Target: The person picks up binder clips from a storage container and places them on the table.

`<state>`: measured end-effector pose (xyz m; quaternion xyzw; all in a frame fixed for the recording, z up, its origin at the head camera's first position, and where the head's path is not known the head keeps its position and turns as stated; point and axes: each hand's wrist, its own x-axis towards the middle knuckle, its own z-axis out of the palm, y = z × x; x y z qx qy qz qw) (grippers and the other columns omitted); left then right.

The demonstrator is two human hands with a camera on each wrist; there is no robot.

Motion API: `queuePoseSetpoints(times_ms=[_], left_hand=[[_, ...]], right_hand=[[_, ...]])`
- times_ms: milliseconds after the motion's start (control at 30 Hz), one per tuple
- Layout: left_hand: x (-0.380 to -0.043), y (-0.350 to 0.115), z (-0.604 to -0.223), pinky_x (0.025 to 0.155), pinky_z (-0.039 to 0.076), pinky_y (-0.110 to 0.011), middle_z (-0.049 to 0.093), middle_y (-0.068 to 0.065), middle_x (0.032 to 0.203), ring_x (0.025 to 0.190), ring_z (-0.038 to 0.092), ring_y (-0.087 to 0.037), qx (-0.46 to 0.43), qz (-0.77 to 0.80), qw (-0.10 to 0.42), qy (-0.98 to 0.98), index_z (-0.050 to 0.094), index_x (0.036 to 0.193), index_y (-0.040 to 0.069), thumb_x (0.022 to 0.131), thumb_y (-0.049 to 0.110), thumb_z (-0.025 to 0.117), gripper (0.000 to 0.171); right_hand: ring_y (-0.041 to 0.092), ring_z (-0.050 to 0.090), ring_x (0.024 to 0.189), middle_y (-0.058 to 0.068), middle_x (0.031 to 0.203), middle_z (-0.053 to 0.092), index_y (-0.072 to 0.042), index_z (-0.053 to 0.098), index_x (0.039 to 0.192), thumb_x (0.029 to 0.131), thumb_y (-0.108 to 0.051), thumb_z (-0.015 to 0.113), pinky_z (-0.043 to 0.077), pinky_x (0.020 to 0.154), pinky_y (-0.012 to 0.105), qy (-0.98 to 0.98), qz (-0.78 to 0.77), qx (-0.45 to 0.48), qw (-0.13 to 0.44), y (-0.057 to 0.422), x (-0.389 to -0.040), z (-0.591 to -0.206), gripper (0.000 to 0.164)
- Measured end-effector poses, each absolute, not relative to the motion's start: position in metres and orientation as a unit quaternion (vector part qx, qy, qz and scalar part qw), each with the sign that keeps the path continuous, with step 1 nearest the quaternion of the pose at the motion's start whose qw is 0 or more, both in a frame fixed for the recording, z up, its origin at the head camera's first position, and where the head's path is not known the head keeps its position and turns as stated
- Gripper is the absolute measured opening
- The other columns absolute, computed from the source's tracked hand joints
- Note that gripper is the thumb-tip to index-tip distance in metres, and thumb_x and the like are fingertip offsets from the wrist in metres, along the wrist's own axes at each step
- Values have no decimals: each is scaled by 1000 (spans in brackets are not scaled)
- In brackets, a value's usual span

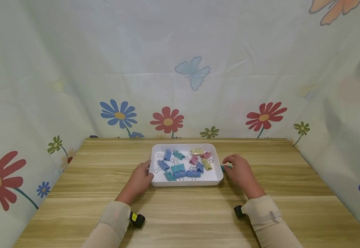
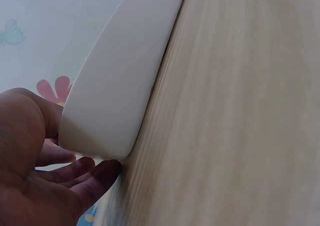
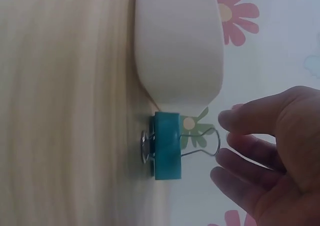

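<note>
A white tray [image 1: 183, 183] holding several blue, teal, pink and yellow binder clips [image 1: 178, 168] sits on the wooden table. My left hand [image 1: 139, 179] holds the tray at its left side; in the left wrist view its thumb passes over the rim and its fingers [image 2: 95, 181] lie by the outer wall, low near the tabletop. Beyond the tray's right wall, a teal binder clip [image 3: 167, 146] rests on the table with a wire handle sticking up. My right hand [image 1: 240, 172] is at that clip, thumb and fingers loosely bent around the handle's end, not visibly pinching it.
The wooden table [image 1: 180, 213] extends on both sides of the tray. A pale curtain [image 1: 136, 86] printed with flowers and butterflies hangs behind and along the sides. Small black wrist cameras [image 1: 239, 212] are strapped beneath both sleeves.
</note>
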<state>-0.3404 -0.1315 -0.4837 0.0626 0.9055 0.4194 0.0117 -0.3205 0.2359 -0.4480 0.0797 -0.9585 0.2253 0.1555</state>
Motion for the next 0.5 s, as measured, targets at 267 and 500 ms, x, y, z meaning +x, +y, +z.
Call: queuePoseSetpoints(times_ms=[267,500], left_hand=[[-341,-131,-482,105,45,-48,49,-19,138,124,53,-31,66,422,8,904,36,148,1,92,11,50,59],[-340,-130,-482,105,45,-47,49,-19,138,124,53,-30,61,426,6,903,36,148,1,92,10,50,59]], right_hand=[[34,62,101,18,112,64,-4,69,107,89,-10,66,53,86,51,-950,249,79,171,226,-318,-443,20],[33,62,102,18,111,65,-2,68,111,88,-10,66,54,88,49,-941,279,89,167,211,-319,-435,24]])
